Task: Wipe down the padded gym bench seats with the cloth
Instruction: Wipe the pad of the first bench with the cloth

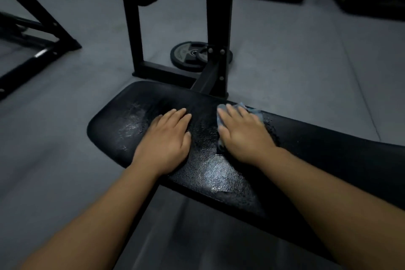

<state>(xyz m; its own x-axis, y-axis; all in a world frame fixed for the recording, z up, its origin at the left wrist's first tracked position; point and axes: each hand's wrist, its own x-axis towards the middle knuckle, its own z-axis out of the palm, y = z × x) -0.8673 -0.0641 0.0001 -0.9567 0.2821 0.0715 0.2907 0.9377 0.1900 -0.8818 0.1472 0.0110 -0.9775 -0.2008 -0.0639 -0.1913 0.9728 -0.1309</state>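
Both hands flat on the bench (219,173): left hand (165,138) bare, fingers spread; right hand (243,133) pressing the cloth (252,109). Centre gleams wet; the stretch toward lower right looks dry, still unwiped.

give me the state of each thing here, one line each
bench pad: flat, wet sheen and droplets on its surface
cloth: pressed flat on the pad under the right hand
right hand: palm down on the cloth
left hand: flat on the pad, empty
weight plate: lying flat on the floor behind the bench frame
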